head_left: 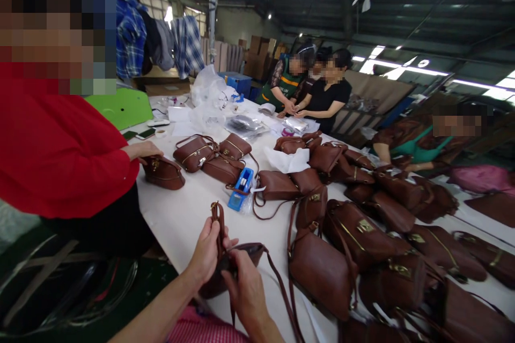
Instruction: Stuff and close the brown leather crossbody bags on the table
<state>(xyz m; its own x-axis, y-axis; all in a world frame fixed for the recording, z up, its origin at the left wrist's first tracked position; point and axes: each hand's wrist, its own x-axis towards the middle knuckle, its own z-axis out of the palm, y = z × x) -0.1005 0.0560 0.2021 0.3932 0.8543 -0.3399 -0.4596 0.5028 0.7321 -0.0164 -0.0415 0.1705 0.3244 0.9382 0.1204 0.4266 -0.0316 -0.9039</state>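
Close in front of me, at the table's near edge, is a brown leather handbag [213,285], partly covered by my hands. My left hand [207,249] is closed around its brown strap [219,222], folded into a loop with a gold buckle standing up above the fingers. My right hand [247,284] grips the bag's upper edge, thumb and fingers bent; the fingertips are partly hidden. From the bag's right end, the rest of the strap hangs down over the white table [177,225].
Many brown handbags [319,273] crowd the table to the right. Ahead lies a blue tray [240,190]. A person in red [72,150] at my left touches another bag [164,172]. Other people stand across the table and at the right.
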